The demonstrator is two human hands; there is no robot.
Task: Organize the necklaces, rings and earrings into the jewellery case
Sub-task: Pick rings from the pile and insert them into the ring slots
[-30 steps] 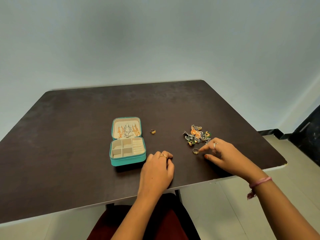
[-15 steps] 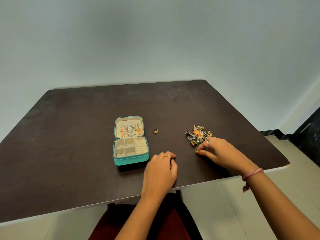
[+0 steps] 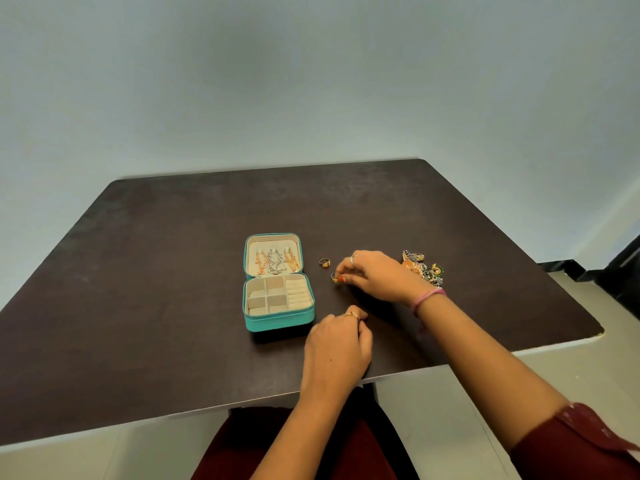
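A teal jewellery case lies open on the dark table. Necklaces hang in its lid, and its cream compartments look bare. A gold ring lies on the table just right of the lid. My right hand pinches a second ring between thumb and fingertips, low over the table between the loose ring and the case. A heap of earrings sits behind that hand's wrist. My left hand rests curled on the table in front of the case's right corner, holding nothing.
The table's front edge runs just behind my left wrist, and its right corner lies beyond my right forearm. A pale wall rises behind the table. Tiled floor and a dark doorway show at the right.
My right hand picked up the ring that lay in front of the earring heap and carried it left toward the case. My left hand has stayed put.
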